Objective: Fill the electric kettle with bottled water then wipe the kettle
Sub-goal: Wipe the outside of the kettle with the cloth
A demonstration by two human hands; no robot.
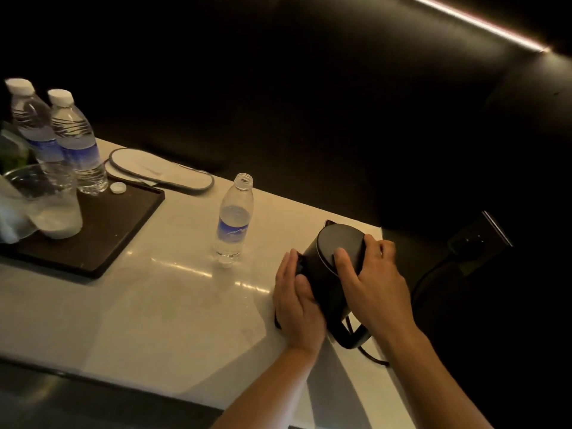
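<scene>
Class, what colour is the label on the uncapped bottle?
Blue, on the uncapped bottle; seen in the head view.

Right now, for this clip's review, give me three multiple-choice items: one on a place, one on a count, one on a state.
1. Where does the loose bottle cap lie?
A. on the dark tray
B. on the kettle lid
C. on the floor

2. How many capped bottles stand at the tray's far edge?
A. one
B. two
C. four

3. What state is the open bottle on the counter in?
A. tipped over
B. upright, uncapped
C. upright, capped

Answers: 1 A, the cap rests on the tray beside the capped bottles. 2 B, two white caps show. 3 B, its neck is bare.
</scene>
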